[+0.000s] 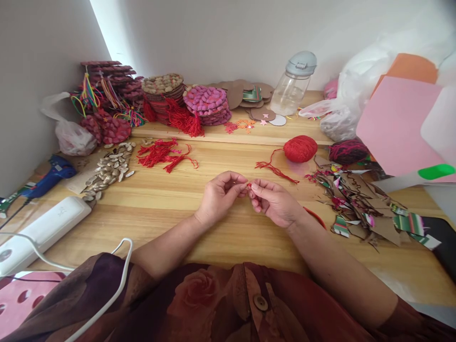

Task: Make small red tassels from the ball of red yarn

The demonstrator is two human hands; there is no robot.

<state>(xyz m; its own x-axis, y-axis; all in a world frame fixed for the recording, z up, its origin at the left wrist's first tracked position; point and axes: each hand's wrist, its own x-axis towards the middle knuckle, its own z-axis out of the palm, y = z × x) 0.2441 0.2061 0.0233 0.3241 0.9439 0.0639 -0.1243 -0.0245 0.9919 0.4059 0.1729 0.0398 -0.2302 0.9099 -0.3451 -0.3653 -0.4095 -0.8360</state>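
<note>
Over the middle of the table, my left hand (224, 192) and my right hand (272, 199) meet at the fingertips. Both are closed in a pinch on a small bit of red yarn (249, 185), mostly hidden by the fingers. Beyond my right hand sits a red ball of yarn (301, 148), with cut red strands (276, 170) lying in front of it. Red yarn tassels (160, 153) lie in a heap beyond my left hand. A red curved thing (315, 217) shows partly from behind my right forearm.
Peanut shells (112, 168), a blue glue gun (53, 175) and a white power strip (46, 230) lie left. Cardboard scraps (370, 204) cover the right. On the back ledge (249, 137) stand stacked decorated discs (206, 102) and a clear bottle (292, 88). A white cable (121, 285) crosses my lap.
</note>
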